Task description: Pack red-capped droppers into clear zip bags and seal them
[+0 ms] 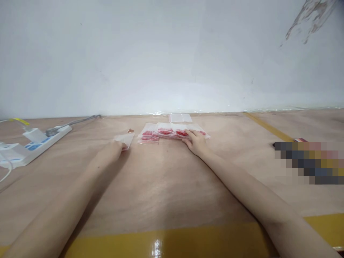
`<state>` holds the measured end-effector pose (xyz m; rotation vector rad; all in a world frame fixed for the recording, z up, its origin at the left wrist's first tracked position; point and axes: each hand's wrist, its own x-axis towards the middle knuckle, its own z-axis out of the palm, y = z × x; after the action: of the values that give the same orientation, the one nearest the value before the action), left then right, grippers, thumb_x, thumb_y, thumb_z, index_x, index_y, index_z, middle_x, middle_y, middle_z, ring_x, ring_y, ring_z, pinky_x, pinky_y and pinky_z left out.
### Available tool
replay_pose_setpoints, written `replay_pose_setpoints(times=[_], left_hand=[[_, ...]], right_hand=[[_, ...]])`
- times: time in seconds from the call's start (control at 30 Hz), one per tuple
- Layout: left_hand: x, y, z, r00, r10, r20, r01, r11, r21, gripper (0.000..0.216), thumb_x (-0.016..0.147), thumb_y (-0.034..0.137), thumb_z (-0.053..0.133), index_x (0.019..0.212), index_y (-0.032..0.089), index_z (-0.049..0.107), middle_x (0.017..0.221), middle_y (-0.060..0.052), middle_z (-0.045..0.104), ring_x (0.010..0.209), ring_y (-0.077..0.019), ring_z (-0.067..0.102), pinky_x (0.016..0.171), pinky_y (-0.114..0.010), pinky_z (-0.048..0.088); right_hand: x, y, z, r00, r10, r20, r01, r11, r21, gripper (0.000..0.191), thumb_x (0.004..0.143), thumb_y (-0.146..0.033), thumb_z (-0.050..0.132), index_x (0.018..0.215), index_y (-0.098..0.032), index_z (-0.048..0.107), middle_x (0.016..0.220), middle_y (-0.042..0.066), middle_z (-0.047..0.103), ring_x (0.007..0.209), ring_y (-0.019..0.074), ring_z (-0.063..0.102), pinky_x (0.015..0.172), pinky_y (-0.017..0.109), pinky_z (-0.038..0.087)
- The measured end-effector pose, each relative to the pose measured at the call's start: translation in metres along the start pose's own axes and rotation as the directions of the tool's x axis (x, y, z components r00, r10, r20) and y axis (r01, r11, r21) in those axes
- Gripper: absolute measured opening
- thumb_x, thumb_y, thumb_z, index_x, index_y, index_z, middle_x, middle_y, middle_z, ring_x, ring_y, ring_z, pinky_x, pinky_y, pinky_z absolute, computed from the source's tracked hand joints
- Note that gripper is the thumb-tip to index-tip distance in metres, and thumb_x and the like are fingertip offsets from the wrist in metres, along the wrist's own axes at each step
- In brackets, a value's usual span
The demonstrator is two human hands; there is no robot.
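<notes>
Both my arms reach far forward over a pale wooden table (pixel 161 186). My left hand (pixel 114 147) rests on a small clear bag (pixel 124 139), fingers closed over its near edge. My right hand (pixel 197 142) lies with spread fingers on a row of small clear bags holding red pieces (pixel 172 132), touching the right end of the row. A stack of such bags (pixel 148 137) sits at the row's left end. A small brownish piece (pixel 130 130) lies just behind the left bag.
An empty clear bag pile (pixel 180 118) lies by the white wall. A white power strip (pixel 32 145) with plugs and cables sits at the far left. Yellow tape (pixel 150 243) marks the near edge, with another strip (pixel 268 128) at right. A blurred patch (pixel 309 161) lies at right.
</notes>
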<state>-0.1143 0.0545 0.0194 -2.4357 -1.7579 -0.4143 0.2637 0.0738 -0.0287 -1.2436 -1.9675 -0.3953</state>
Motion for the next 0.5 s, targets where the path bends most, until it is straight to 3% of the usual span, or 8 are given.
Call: replay_pose_setpoints(times=[0.07, 0.17, 0.27, 0.4, 0.5], left_hand=[[0.005, 0.006, 0.008, 0.999, -0.011, -0.034, 0.014, 0.998, 0.066, 0.036, 0.066, 0.010, 0.043, 0.094, 0.017, 0.065, 0.092, -0.013, 0.065, 0.080, -0.0293, 0.062, 0.065, -0.038, 0.048], [0.005, 0.026, 0.020, 0.965, 0.045, -0.257, -0.020, 0.995, 0.097, 0.052, 0.068, 0.004, 0.037, 0.116, 0.015, 0.053, 0.121, -0.015, 0.051, 0.111, -0.0293, 0.049, 0.087, -0.042, 0.044], [0.000, 0.055, 0.028, 0.912, 0.125, -0.391, -0.143, 0.990, -0.017, 0.049, 0.070, 0.006, 0.038, 0.117, 0.014, 0.050, 0.121, -0.013, 0.049, 0.115, -0.0249, 0.046, 0.097, -0.040, 0.040], [-0.007, 0.089, 0.030, 0.890, 0.237, -0.390, -0.304, 0.946, -0.117, 0.042, 0.076, 0.013, 0.042, 0.118, 0.015, 0.048, 0.121, -0.011, 0.049, 0.117, -0.0245, 0.044, 0.100, -0.042, 0.038], [-0.014, 0.103, 0.032, 0.875, 0.311, -0.371, -0.396, 0.901, -0.179, 0.036, 0.083, 0.018, 0.043, 0.118, 0.017, 0.048, 0.121, -0.009, 0.051, 0.114, -0.0219, 0.048, 0.098, -0.038, 0.042]], right_hand=[[-0.002, 0.002, -0.002, 1.000, -0.003, -0.021, 0.005, 0.998, 0.070, 0.034, 0.085, -0.024, 0.047, 0.117, -0.014, 0.054, 0.108, 0.012, 0.059, 0.096, 0.0226, 0.055, 0.079, 0.034, 0.045], [-0.003, 0.004, -0.002, 0.998, -0.034, -0.050, 0.040, 0.992, 0.122, 0.034, 0.085, -0.016, 0.042, 0.116, -0.015, 0.055, 0.109, 0.012, 0.058, 0.095, 0.0203, 0.057, 0.078, 0.032, 0.048], [-0.004, 0.006, -0.002, 0.991, -0.074, -0.115, 0.094, 0.980, 0.173, 0.030, 0.086, -0.014, 0.040, 0.107, -0.017, 0.060, 0.101, 0.010, 0.060, 0.090, 0.0176, 0.059, 0.077, 0.030, 0.050], [-0.012, 0.002, -0.013, 0.975, -0.103, -0.199, 0.146, 0.965, 0.216, 0.028, 0.087, -0.013, 0.039, 0.103, -0.020, 0.061, 0.097, 0.008, 0.062, 0.090, 0.0161, 0.060, 0.079, 0.029, 0.051], [-0.033, -0.006, -0.034, 0.971, -0.162, -0.177, 0.205, 0.944, 0.258, 0.028, 0.087, -0.011, 0.041, 0.106, -0.020, 0.059, 0.103, 0.008, 0.060, 0.097, 0.0162, 0.059, 0.083, 0.030, 0.051]])
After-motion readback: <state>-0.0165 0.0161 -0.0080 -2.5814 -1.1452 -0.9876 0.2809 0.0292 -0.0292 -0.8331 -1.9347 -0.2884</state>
